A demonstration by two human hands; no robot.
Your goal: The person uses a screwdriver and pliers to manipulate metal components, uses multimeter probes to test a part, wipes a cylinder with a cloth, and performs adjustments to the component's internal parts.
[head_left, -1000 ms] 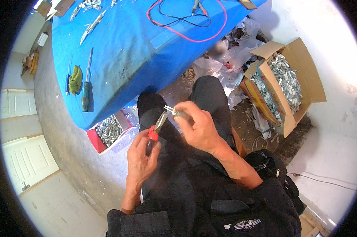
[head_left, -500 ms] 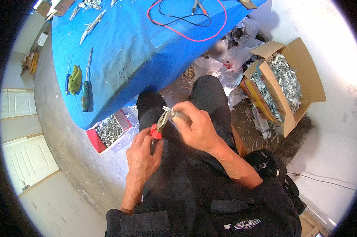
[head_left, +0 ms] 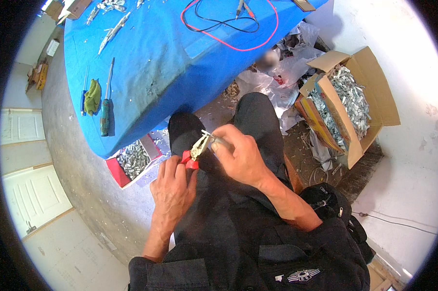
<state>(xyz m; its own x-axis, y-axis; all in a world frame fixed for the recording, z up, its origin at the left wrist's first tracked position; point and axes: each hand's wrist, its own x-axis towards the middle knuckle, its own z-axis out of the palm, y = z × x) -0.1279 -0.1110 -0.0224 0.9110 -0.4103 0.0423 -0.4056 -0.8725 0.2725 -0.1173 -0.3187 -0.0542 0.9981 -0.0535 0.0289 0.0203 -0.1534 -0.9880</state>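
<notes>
My left hand point(head_left: 173, 186) is closed round the red handles of a pair of pliers point(head_left: 198, 148). The jaws of the pliers point up and look parted, touching or right beside a small silvery metal piece point(head_left: 207, 133). My right hand point(head_left: 238, 153) pinches that piece between thumb and fingers, so much of it is hidden. Both hands are held above my lap, between my knees. What exactly the metal piece is cannot be made out.
A blue-covered table point(head_left: 180, 53) carries a screwdriver point(head_left: 105, 109), a green cloth point(head_left: 92, 98) and red and black test leads point(head_left: 272, 34). Small metal parts fill a red box point(head_left: 134, 160) on the floor. Metal scraps fill a cardboard box point(head_left: 367, 140) at right, near plastic bags point(head_left: 265, 89).
The plier jaws and handles have spread wider, and my left hand has turned slightly. My right hand has stayed nearly still with the metal piece.
</notes>
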